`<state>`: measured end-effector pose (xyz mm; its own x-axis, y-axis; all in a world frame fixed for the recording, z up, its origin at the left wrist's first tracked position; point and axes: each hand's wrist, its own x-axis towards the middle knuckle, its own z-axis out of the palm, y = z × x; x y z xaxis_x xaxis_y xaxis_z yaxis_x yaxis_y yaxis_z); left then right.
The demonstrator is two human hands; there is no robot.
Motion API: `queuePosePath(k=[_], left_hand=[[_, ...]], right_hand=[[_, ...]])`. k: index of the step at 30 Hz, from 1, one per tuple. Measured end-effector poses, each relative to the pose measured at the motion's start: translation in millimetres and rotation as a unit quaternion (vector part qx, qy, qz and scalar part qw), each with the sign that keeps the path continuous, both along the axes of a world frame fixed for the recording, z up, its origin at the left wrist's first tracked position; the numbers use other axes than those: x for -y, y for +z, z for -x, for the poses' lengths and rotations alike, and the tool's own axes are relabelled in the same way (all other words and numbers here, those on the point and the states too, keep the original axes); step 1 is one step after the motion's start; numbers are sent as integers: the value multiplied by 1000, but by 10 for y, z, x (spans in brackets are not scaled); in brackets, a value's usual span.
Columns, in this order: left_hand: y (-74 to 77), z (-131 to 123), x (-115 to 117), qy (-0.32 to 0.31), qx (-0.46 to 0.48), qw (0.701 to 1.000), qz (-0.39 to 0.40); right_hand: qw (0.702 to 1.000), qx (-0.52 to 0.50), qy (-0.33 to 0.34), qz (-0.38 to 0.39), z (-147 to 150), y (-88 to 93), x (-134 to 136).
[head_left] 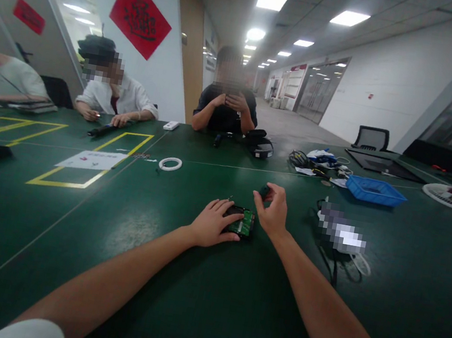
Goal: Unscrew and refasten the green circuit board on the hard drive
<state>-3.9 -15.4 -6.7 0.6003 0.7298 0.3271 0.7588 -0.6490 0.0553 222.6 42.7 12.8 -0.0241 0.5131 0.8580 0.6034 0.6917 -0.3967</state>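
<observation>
A hard drive (247, 223) with a green circuit board facing up lies on the green table in front of me. My left hand (213, 224) steadies it, with fingers across its top and left side and the thumb along its near edge. Part of the drive is hidden beneath that hand. Just right of the drive, my right hand (273, 209) is raised a little, thumb and fingers pinching a small dark object (264, 191). Its kind is too small to make out, and it is apart from the drive.
To the right are a cabled power strip (341, 230), partly blurred, and a blue tray (375, 191). Tangled cables (321, 161) lie farther back. A white ring (170, 164) and a paper sheet (92, 159) inside yellow tape are to the left. Three people sit across the table (170, 287).
</observation>
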Motion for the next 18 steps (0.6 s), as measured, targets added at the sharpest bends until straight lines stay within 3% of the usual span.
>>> queuePosePath(k=[7,18], left_hand=[[2,4,1,-4,3,1000,-2],[4,-5,2,-1,-2,1000,-2]], right_hand=[[999,-37,22,-18,28,-10,-47],[999,5,36,-15,34,28,27]])
